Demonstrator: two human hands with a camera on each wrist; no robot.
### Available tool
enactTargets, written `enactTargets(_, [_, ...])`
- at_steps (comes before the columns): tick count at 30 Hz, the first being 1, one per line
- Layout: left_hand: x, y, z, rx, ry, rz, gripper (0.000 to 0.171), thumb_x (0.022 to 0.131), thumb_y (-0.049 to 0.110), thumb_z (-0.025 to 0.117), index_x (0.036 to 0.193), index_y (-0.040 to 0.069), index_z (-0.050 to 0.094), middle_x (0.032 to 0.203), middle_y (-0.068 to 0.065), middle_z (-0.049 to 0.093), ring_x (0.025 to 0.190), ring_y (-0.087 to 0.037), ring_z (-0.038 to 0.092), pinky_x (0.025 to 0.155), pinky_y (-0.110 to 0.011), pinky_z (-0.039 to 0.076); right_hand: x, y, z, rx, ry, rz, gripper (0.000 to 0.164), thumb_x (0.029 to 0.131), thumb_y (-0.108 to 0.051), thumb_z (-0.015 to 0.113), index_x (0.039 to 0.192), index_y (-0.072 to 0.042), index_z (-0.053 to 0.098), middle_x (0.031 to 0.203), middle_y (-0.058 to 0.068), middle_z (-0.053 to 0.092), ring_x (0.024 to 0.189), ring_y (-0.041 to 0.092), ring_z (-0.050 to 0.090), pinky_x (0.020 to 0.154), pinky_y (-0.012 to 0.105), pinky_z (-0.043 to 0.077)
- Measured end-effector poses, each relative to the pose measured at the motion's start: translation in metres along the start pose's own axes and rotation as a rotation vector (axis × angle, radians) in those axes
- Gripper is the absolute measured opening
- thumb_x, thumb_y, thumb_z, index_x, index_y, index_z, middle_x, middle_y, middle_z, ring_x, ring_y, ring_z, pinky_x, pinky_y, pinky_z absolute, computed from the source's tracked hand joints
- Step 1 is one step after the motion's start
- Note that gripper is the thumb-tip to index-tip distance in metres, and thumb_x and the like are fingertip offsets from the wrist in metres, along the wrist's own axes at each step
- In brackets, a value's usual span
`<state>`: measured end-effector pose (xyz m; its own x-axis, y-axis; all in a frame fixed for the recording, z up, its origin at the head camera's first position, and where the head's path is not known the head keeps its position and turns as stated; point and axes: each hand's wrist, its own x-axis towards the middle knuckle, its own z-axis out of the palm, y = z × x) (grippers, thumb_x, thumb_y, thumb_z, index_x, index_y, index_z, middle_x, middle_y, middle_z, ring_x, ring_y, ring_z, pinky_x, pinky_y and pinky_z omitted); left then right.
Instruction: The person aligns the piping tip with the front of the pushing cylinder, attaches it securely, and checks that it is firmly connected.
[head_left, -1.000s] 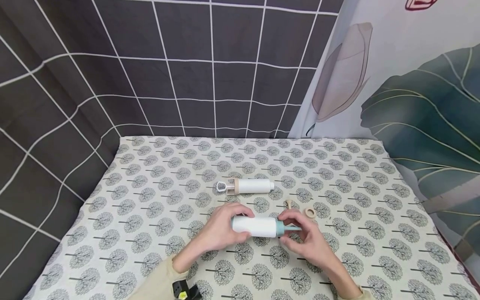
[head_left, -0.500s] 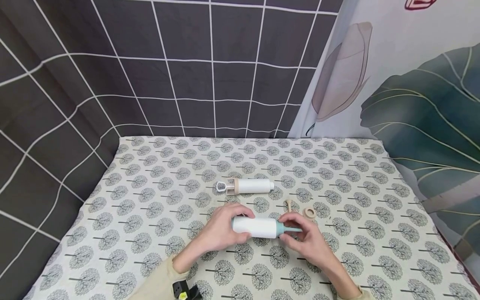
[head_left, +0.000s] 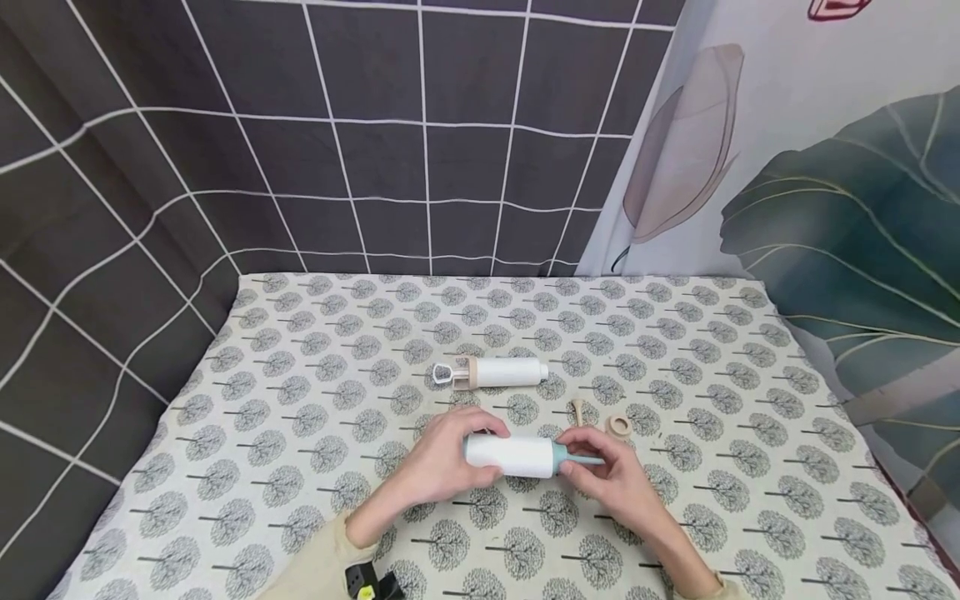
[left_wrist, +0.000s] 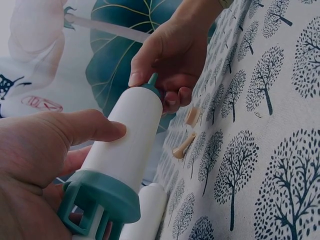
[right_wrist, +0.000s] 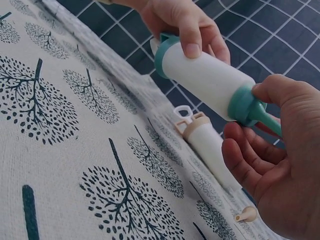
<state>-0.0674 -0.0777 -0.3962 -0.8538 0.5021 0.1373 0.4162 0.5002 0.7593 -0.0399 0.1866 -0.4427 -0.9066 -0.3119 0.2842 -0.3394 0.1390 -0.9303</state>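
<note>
The left hand (head_left: 438,462) is curled round the barrel of the teal syringe (head_left: 517,455), thumb pressed on its white side, fingers underneath. The right hand (head_left: 611,479) is pinched on the teal nozzle (head_left: 573,456) at the syringe's right end, thumb above and fingers curled below. The syringe is held level, just above the cloth (head_left: 300,433). The step in hand is judged to be the turning of the nozzle on the barrel; a counter-twist with the barrel held steady would be called for next. Beyond the syringe, a beige syringe (head_left: 495,372) is laid flat. To the right of the teal syringe, near the right hand, a loose beige tip (head_left: 578,407) and ring (head_left: 618,426) are seen.
</note>
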Motion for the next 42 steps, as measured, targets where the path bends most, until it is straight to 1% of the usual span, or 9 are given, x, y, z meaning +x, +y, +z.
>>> enactTargets(8, [-0.0005,-0.0008,0.0007,-0.009,0.003,0.008,0.041,0.068,0.007,0.087,0.105,0.015,0.072,0.111,0.001,0.07,0.097,-0.017,0.059,0.091,-0.05,0.042,0.0005,-0.0009,0.0016,-0.005,0.019,0.039,0.023,0.088,0.007,0.066,0.111,0.005,0.064,0.101,0.013,0.068,0.088,0.014,0.065,0.074,0.031,0.058])
enactTargets(13, [0.0003,-0.0014,0.0007,-0.002,0.009,0.019,0.041,0.068,0.007,0.088,0.105,0.015,0.072,0.108,0.002,0.07,0.095,-0.016,0.058,0.089,-0.048,0.043,0.0006,-0.0012,0.0009,0.031,0.012,0.078,0.021,0.091,0.006,0.065,0.112,0.007,0.063,0.094,0.013,0.069,0.076,0.023,0.068,0.067,0.035,0.059])
enactTargets(15, [0.0003,-0.0015,0.0004,-0.002,0.009,0.02,0.041,0.068,0.007,0.087,0.105,0.014,0.072,0.108,0.002,0.07,0.095,-0.016,0.059,0.089,-0.048,0.043,0.0008,-0.0017,0.0008,0.033,-0.001,0.081,0.026,0.091,0.004,0.066,0.116,0.008,0.061,0.097,0.015,0.069,0.078,0.024,0.069,0.067,0.035,0.059])
enactTargets(20, [0.0,-0.0012,-0.0011,-0.022,0.003,0.004,0.041,0.069,0.004,0.086,0.106,0.012,0.071,0.112,0.0,0.07,0.097,-0.018,0.059,0.089,-0.049,0.044,0.0011,-0.0024,0.0005,0.05,-0.055,-0.008,0.052,0.084,0.008,0.072,0.131,0.009,0.05,0.121,0.029,0.056,0.101,0.021,0.064,0.081,0.036,0.057])
enactTargets(22, [0.0002,-0.0011,-0.0017,-0.033,0.001,-0.003,0.042,0.069,0.003,0.086,0.107,0.011,0.071,0.114,-0.001,0.069,0.099,-0.02,0.059,0.089,-0.049,0.044,0.0015,-0.0017,0.0005,0.064,-0.067,-0.056,0.058,0.079,0.013,0.073,0.132,0.009,0.049,0.124,0.031,0.051,0.104,0.022,0.063,0.084,0.036,0.056])
enactTargets(28, [0.0002,0.0006,-0.0032,-0.049,-0.007,-0.016,0.042,0.069,0.002,0.085,0.107,0.01,0.071,0.115,-0.002,0.069,0.1,-0.021,0.059,0.089,-0.05,0.045,0.0032,0.0009,0.0019,0.057,-0.068,-0.151,0.052,0.074,0.023,0.069,0.12,0.004,0.055,0.121,0.019,0.056,0.101,0.023,0.062,0.083,0.036,0.056])
enactTargets(32, [0.0001,0.0007,-0.0032,-0.048,-0.008,-0.02,0.042,0.069,0.003,0.086,0.107,0.011,0.071,0.115,-0.002,0.069,0.101,-0.021,0.059,0.09,-0.051,0.044,0.003,0.0004,0.0034,0.06,-0.051,-0.141,0.05,0.073,0.024,0.068,0.115,-0.001,0.059,0.117,0.012,0.059,0.101,0.02,0.062,0.083,0.036,0.057])
enactTargets(38, [-0.0003,0.0014,-0.0031,-0.038,-0.001,-0.015,0.042,0.069,0.004,0.086,0.108,0.012,0.071,0.117,-0.001,0.069,0.103,-0.022,0.059,0.092,-0.052,0.043,0.003,0.0008,0.0047,0.091,-0.029,-0.167,0.045,0.075,0.024,0.066,0.114,0.003,0.059,0.115,0.017,0.059,0.101,0.021,0.062,0.083,0.033,0.056])
enactTargets(42, [-0.0011,0.0022,-0.0027,-0.022,0.008,-0.001,0.042,0.069,0.005,0.087,0.108,0.013,0.071,0.117,-0.001,0.069,0.105,-0.023,0.059,0.095,-0.054,0.041,0.0017,0.0,0.0046,0.092,-0.011,-0.134,0.043,0.075,0.021,0.068,0.113,0.002,0.06,0.116,0.015,0.059,0.103,0.019,0.063,0.084,0.032,0.056])
